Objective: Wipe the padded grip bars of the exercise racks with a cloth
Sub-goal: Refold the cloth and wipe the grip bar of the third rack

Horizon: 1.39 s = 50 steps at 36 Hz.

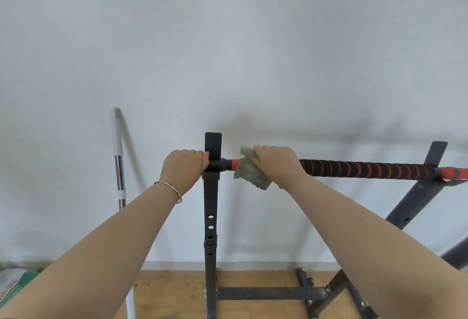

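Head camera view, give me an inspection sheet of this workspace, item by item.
Surface: bare wooden floor, speckled.
Job's things: grey-green cloth wrapped on the black padded bar with red spiral, near its left end; black metal rack upright carries it.
Clutter: white and chrome pole standing left of the upright; green-white sack lower left.
Grippers: left hand grips the upright's top; right hand holds the cloth on the bar.
Cables: nothing seen.
Surroundings: plain white wall.

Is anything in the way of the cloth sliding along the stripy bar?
Nothing visible. The right hand holds the cloth on the padded bar near the left upright, and the padding runs bare to the right upright.
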Tool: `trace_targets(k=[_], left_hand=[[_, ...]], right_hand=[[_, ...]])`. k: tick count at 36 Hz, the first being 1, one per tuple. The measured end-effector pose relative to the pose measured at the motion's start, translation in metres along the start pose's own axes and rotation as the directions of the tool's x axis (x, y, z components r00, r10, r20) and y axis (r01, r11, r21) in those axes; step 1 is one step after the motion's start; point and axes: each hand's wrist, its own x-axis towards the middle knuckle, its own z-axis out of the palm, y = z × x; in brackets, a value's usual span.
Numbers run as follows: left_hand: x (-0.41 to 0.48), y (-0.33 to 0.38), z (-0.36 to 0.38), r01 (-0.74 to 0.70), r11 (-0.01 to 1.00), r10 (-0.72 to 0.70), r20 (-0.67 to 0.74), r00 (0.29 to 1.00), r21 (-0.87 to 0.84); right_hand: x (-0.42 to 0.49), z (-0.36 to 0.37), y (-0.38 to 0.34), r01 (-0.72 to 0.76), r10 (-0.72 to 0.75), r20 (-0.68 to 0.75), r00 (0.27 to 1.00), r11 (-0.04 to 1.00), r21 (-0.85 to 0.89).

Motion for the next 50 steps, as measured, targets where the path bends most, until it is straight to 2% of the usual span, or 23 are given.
trace_targets(k=[2, 3, 5, 6, 9, 11, 13, 16, 18, 21, 24, 26, 29, 35, 38, 40, 43, 47, 48, 50], left_hand=[[0.000, -0.001, -0.001, 0.010, 1.000, -0.010, -0.057, 0.998, -0.016], [0.000, 0.000, -0.004, 0.039, 0.994, -0.053, -0.138, 0.989, -0.103], [0.001, 0.006, -0.013, 0.087, 0.945, -0.197, -0.337, 0.921, -0.315], [0.002, 0.008, -0.018, 0.089, 0.925, -0.242, -0.391, 0.888, -0.370], [0.005, 0.018, -0.035, 0.083, 0.909, -0.275, -0.436, 0.857, -0.410], [0.011, 0.026, -0.048, 0.074, 0.882, -0.313, -0.461, 0.831, -0.465], [0.018, 0.036, -0.060, 0.046, 0.877, -0.308, -0.486, 0.818, -0.479], [0.029, 0.057, -0.074, -0.020, 0.886, -0.232, -0.481, 0.846, -0.463], [0.039, 0.073, -0.077, -0.081, 0.927, -0.095, -0.440, 0.893, -0.365], [0.056, 0.097, -0.077, -0.143, 0.972, 0.113, -0.160, 0.981, -0.187], [0.069, 0.112, -0.072, -0.132, 0.980, 0.146, 0.089, 0.985, -0.147], [0.071, 0.118, -0.066, -0.081, 0.981, 0.117, 0.208, 0.971, -0.174], [0.067, 0.122, -0.055, 0.015, 0.985, 0.020, 0.200, 0.980, -0.171], [0.064, 0.128, -0.047, 0.063, 0.989, -0.048, 0.110, 0.993, -0.135], [0.062, 0.129, -0.046, 0.059, 0.992, -0.048, 0.088, 0.995, -0.115], [0.063, 0.129, -0.046, 0.057, 0.993, -0.050, 0.074, 0.996, -0.099], [0.062, 0.131, -0.046, 0.046, 0.995, -0.042, 0.053, 0.998, -0.087], [0.056, 0.133, -0.051, 0.061, 0.997, -0.062, -0.008, 0.998, -0.055], [0.054, 0.133, -0.051, 0.064, 0.996, -0.067, -0.055, 0.996, -0.058], [0.053, 0.133, -0.049, 0.061, 0.995, -0.069, -0.111, 0.991, -0.073]], right_hand=[[-0.003, -0.004, 0.004, 0.041, -0.038, -0.035, 0.999, 0.995, 0.096], [-0.005, -0.003, 0.006, 0.050, -0.039, -0.081, 0.996, 0.989, 0.140], [-0.009, -0.005, 0.012, 0.022, 0.020, -0.171, 0.985, 0.970, 0.240], [-0.010, -0.008, 0.015, -0.025, 0.079, -0.171, 0.982, 0.955, 0.295], [-0.013, -0.020, 0.032, -0.141, 0.241, -0.142, 0.960, 0.855, 0.500], [-0.018, -0.029, 0.048, -0.152, 0.314, -0.171, 0.934, 0.781, 0.606], [-0.025, -0.035, 0.067, -0.159, 0.343, -0.182, 0.922, 0.761, 0.629], [-0.032, -0.041, 0.094, -0.174, 0.364, -0.205, 0.909, 0.776, 0.606], [-0.039, -0.040, 0.104, -0.143, 0.355, -0.240, 0.904, 0.777, 0.613], [-0.050, -0.032, 0.101, -0.031, 0.228, -0.210, 0.951, 0.743, 0.668], [-0.054, -0.010, 0.082, 0.003, 0.034, -0.064, 0.997, 0.865, 0.502], [-0.057, 0.010, 0.073, 0.054, -0.027, -0.080, 0.996, 0.937, 0.345], [-0.059, 0.026, 0.066, 0.090, -0.075, -0.172, 0.982, 0.993, 0.080], [-0.049, 0.034, 0.063, 0.033, -0.019, -0.314, 0.949, 0.999, 0.041], [-0.041, 0.029, 0.067, 0.115, -0.134, -0.201, 0.970, 0.988, -0.103], [-0.032, 0.028, 0.068, 0.105, -0.105, -0.085, 0.991, 0.994, -0.011], [-0.017, 0.021, 0.069, -0.096, 0.062, 0.121, 0.991, 0.950, 0.297], [0.000, 0.007, 0.073, -0.253, 0.093, 0.342, 0.935, 0.851, 0.461], [0.003, 0.005, 0.077, -0.335, 0.125, 0.403, 0.907, 0.794, 0.507], [0.004, 0.003, 0.085, -0.477, 0.185, 0.472, 0.862, 0.611, 0.632]])
